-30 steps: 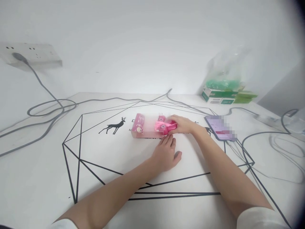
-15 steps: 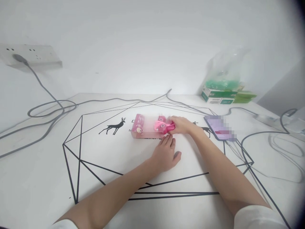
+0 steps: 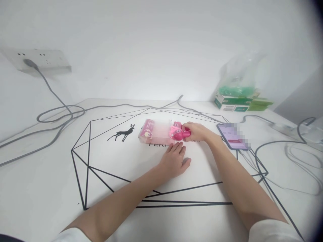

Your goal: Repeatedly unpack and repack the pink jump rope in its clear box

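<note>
A clear plastic box [image 3: 159, 130] with a pink printed end lies on its side on the table. At its right end is a pink toy [image 3: 177, 133] with cartoon eyes, mostly out past the box's edge; its exact kind cannot be made out. My right hand [image 3: 197, 131] pinches the toy by its right side, thumb and fingers closed round it. On the near side of the box lies my left hand [image 3: 173, 162], palm down with fingers stretched, the fingertips at the box's lower right edge. Whether they press on it is unclear.
A phone [image 3: 232, 136] lies right of my right hand. Grey cables [image 3: 126, 105] run along the back and both sides. Small boxes [image 3: 233, 100] with a plastic bag [image 3: 242, 75] on top stand at the back right. A wall socket [image 3: 54, 60] is at the left.
My right hand has drawn the pink toy rightward, so more of it shows outside the clear box. The left hand stays beside the box. The view has shifted slightly.
</note>
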Demonstrator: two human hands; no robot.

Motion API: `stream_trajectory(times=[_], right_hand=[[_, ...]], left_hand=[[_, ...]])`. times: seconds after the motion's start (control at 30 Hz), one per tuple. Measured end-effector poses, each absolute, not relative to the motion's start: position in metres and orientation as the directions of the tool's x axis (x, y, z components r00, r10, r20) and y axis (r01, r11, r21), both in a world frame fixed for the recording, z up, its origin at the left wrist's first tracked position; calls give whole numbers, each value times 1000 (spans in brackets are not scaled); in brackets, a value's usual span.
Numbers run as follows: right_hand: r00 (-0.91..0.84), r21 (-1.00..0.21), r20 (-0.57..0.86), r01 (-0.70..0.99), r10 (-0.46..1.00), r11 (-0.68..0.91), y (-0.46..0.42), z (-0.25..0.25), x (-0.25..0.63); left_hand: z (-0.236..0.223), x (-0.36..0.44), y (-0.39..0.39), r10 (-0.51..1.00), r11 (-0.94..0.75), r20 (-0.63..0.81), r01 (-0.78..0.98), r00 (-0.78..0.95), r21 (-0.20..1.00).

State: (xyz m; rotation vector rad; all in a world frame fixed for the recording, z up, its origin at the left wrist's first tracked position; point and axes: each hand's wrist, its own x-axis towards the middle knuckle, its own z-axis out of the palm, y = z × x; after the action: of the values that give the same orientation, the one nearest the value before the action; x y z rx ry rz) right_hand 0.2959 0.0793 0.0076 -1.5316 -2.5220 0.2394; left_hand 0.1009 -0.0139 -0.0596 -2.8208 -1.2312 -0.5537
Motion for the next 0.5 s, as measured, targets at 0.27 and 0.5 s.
stream_trajectory(times=[0.27, 0.5], right_hand=[[-420, -249, 120, 864, 899, 437, 74, 28, 310], [-386, -285, 192, 858, 902, 427, 55, 58, 315]], left_hand=[[-59, 103, -16, 702, -685, 335, 724, 628, 79], [-56, 103, -17, 703, -685, 334, 724, 628, 80]])
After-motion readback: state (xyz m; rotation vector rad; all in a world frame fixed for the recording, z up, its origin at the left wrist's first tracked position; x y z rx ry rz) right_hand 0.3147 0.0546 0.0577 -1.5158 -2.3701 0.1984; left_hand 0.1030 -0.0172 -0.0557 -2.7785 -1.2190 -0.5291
